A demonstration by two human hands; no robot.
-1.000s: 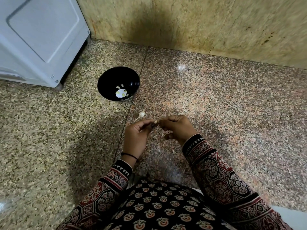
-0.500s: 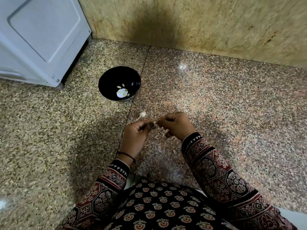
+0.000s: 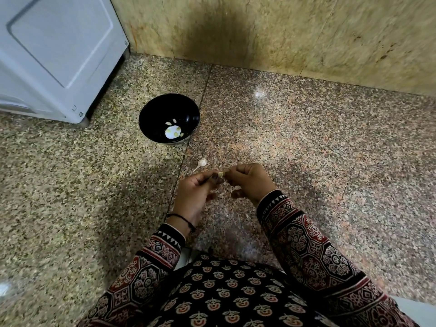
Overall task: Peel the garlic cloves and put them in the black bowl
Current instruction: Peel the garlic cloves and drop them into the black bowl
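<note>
Head view looks down past patterned sleeves to both hands held close over the floor (image 3: 306, 138). The left hand (image 3: 195, 194) and the right hand (image 3: 250, 182) each pinch an end of one garlic clove (image 3: 220, 174) between thumb and fingertips, the other fingers curled in. The step looks like stripping the skin. It should go best with the left hand holding the clove steady while the right hand pulls the papery skin away in one strip, without crushing the flesh. Just beyond the left hand's fingertips, an unpeeled garlic piece (image 3: 202, 162) lies on the floor. Further out, ahead and left of the hands, stands the black bowl (image 3: 160, 109) with a few peeled cloves (image 3: 175, 133) inside. Beyond it, a white appliance (image 3: 59, 50) carries small marks too tiny to read.
</note>
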